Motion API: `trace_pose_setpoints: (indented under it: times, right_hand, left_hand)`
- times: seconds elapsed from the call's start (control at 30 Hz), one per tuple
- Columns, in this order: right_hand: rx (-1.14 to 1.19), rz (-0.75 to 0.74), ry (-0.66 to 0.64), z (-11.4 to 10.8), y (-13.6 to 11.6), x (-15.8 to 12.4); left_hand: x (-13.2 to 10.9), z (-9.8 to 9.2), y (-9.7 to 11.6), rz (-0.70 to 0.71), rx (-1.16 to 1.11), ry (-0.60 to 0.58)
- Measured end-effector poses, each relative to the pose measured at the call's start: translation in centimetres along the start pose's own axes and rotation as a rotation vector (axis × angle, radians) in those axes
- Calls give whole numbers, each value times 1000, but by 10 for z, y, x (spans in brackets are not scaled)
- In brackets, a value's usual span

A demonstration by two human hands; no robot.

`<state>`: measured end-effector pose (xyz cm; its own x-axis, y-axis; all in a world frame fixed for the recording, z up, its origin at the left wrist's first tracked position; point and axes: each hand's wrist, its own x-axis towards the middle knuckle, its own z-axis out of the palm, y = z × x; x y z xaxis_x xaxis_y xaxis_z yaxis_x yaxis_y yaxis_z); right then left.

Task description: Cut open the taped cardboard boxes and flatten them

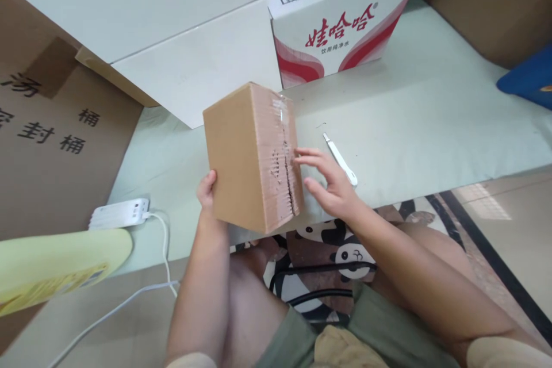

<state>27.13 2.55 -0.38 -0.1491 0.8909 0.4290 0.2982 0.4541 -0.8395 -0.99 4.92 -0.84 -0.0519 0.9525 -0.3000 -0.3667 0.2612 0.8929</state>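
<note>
A brown cardboard box (235, 155) is tilted up in front of me at the table's near edge. My left hand (207, 188) grips it from the left, the thumb on its side face and the other fingers hidden behind it. Clear tape covers the side facing right, where a ragged, torn seam (288, 169) runs down. My right hand (328, 183) is open beside that side, fingers stretched out, the fingertips at or just touching the taped edge. A slim white-handled knife (340, 156) lies on the table just beyond the right hand.
White cartons (207, 57), one with red print (336, 34), stand along the back. Large brown cartons flank the left (56, 126) and right (487, 6). A power bank (121, 213) with a white cable (165, 241), a yellow-green bottle (64, 259) and a blue object (528, 77) are nearby.
</note>
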Motion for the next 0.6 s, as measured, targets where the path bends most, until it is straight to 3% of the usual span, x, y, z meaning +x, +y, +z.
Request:
trace_pose_setpoints:
  times: [0.1, 0.17, 0.23, 0.3, 0.37, 0.47, 0.6]
  right_hand:
    - [-210, 251, 222, -21, 12, 13]
    - [-462, 487, 251, -37, 19, 19]
    - [-682, 678, 87, -49, 24, 22]
    - [-776, 762, -128, -55, 26, 22]
    - [-804, 796, -224, -56, 26, 20]
    - [-628, 748, -115, -53, 22, 19]
    - [64, 560, 87, -48, 4, 19]
  left_hand:
    - [7, -8, -1, -3, -149, 0]
    - [10, -12, -3, 29, -218, -4]
    - [13, -14, -4, 59, -237, 0]
    - [16, -15, -4, 49, -246, -10]
    - [18, -16, -3, 21, -268, -37]
    - [18, -17, -1, 11, -293, -75]
    - [10, -15, -1, -44, -245, -137]
